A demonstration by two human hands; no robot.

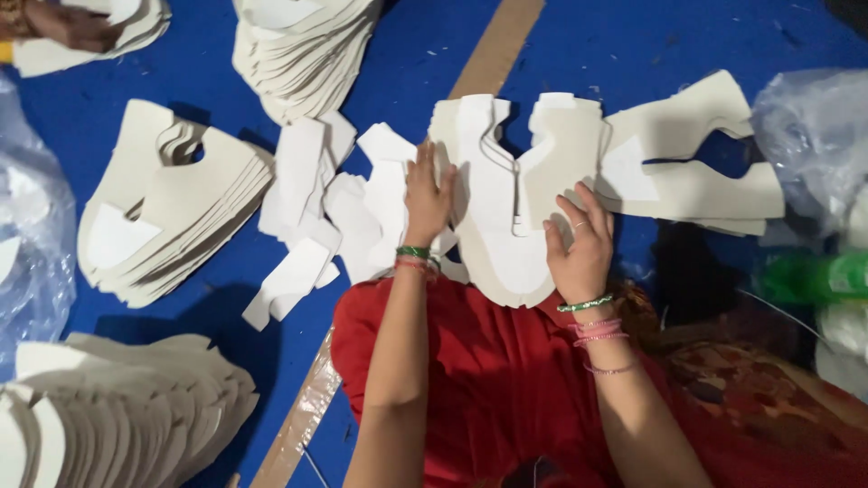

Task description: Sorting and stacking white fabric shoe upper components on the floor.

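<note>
A cream, shoe-upper-shaped cut piece (506, 203) lies on top of a small stack in front of my lap, over my red clothing. My left hand (425, 203) rests flat, fingers apart, on its left edge beside small white rectangular pieces (375, 199). On the right part of the cut piece my right hand (579, 248) presses with fingers spread. Both wrists wear green and pink bracelets.
Stacks of the same cream cut pieces sit at left (163, 217), bottom left (117, 416), top centre (303, 50) and right (696, 172) on a blue floor (425, 45) crossed by brown tape. Clear plastic bags lie at far left and right. Another person's hand (68, 23) touches a stack at top left.
</note>
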